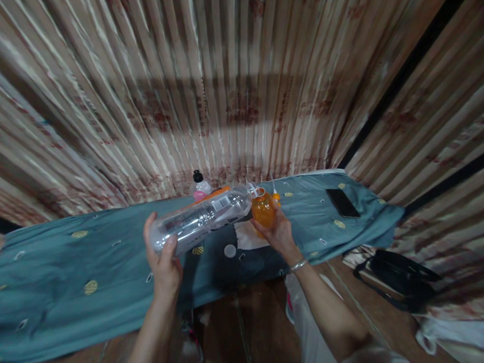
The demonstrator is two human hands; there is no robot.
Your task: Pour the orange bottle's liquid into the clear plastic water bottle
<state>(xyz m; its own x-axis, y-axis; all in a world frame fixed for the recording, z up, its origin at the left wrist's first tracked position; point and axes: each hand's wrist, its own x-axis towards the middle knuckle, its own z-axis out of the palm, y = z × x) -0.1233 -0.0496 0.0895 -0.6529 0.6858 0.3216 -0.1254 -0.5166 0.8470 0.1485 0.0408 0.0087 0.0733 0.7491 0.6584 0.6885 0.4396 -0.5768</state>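
A large clear plastic bottle (199, 218) is tilted nearly level, its base in the grip of my left hand (164, 260). Its open mouth is at the opening of a small orange container (263, 211). My right hand (279, 232) is wrapped round that orange container from the right. Below the bottle, a round white cap (229, 251) lies on the teal patterned cloth (121, 267). A white sheet (248, 237) lies beneath the two hands. Behind the bottle stands a small bottle with a black top (198, 176); an orange item beside it is partly hidden.
A dark phone (342, 203) lies on the cloth at the right. An orange-based object with a thin spout (275, 195) stands behind my right hand. Pleated curtains (238, 85) surround the table. A black bag (402, 279) rests at the lower right.
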